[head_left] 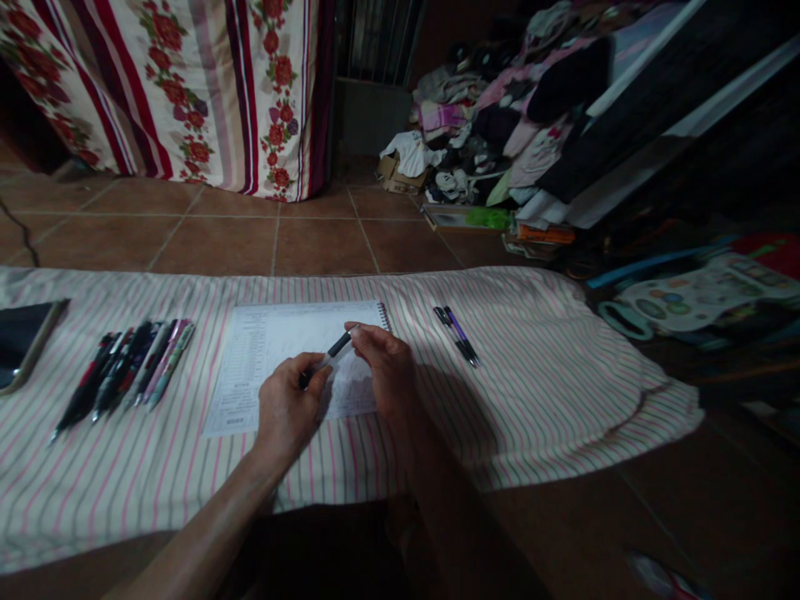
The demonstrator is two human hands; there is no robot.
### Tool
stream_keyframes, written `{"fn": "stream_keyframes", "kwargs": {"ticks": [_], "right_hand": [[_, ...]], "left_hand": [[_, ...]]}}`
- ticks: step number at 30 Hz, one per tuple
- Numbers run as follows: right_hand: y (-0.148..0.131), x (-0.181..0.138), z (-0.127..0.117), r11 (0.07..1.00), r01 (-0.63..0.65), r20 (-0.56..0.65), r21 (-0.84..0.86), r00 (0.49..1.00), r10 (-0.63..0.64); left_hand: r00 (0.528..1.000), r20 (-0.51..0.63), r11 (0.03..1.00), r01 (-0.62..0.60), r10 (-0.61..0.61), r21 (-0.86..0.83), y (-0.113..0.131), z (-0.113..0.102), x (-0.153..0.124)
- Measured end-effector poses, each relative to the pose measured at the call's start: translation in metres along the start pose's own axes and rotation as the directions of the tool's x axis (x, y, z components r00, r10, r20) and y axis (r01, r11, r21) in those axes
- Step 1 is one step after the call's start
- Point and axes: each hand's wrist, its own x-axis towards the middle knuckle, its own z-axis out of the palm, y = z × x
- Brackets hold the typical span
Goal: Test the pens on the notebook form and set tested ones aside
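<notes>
Between my two hands, over a printed sheet, is a pen (338, 345) with a dark grip and a clear barrel section. My left hand (288, 402) is closed on its lower left end. At the upper right end, the fingertips of my right hand (388, 367) pinch the pen's tip. Beneath them lies a spiral notebook (300, 321) with printed paper on it. To the right rest two pens, a purple and black one (461, 333) and a black one (451, 327). On the left, several pens (128, 367) lie side by side in a group.
A striped cloth (550, 375) covers the low surface. A dark tablet or framed panel (25, 342) sits at its left edge. Beyond are a tiled floor (318, 233), a floral curtain (206, 92), a heap of clothes (487, 125) and a cardboard box (400, 177).
</notes>
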Motion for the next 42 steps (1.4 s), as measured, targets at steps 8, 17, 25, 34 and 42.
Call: {"fn": "stream_keyframes", "kwargs": {"ticks": [8, 17, 25, 34, 42], "right_hand": [[0.002, -0.001, 0.001, 1.000, -0.019, 0.006, 0.014, 1.000, 0.019], [0.003, 0.000, 0.002, 0.999, -0.035, -0.010, 0.031, 0.999, 0.036], [0.006, 0.000, 0.005, 0.997, -0.057, -0.011, 0.043, 0.998, 0.057], [0.012, 0.004, 0.009, 0.998, -0.056, -0.024, 0.028, 0.998, 0.057], [0.022, 0.003, 0.010, 0.902, 0.279, 0.105, -0.331, 0.960, -0.259]], "left_hand": [[1.000, 0.009, 1.000, -0.001, 0.001, 0.000, 0.000, 0.003, 0.001], [0.999, 0.017, 0.999, 0.029, -0.029, 0.029, 0.003, 0.002, 0.002], [0.998, 0.038, 0.998, 0.045, -0.046, 0.037, 0.002, 0.000, 0.002], [0.995, 0.089, 0.999, 0.048, -0.047, 0.001, 0.000, 0.001, 0.003], [0.986, 0.134, 0.941, 0.138, -0.101, -0.310, -0.009, 0.004, 0.009]]}}
